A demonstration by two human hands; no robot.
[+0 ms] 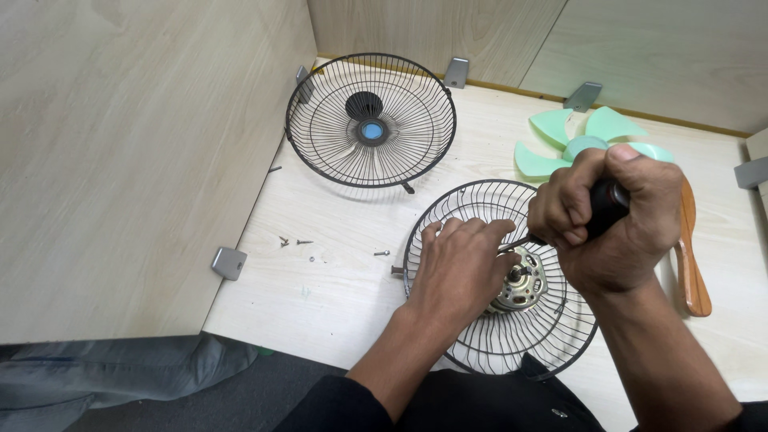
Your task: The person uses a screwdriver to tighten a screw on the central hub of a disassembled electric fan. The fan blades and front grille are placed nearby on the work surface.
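While the left hand (464,268) pressed flat on the rear fan grille (500,276) near the table's (336,280) front edge, the right hand (612,216) was closed tight around a screwdriver (606,206), its tip angled at the motor (520,284). A slip could jab the left fingers; loose screws (304,242) at left might roll off.
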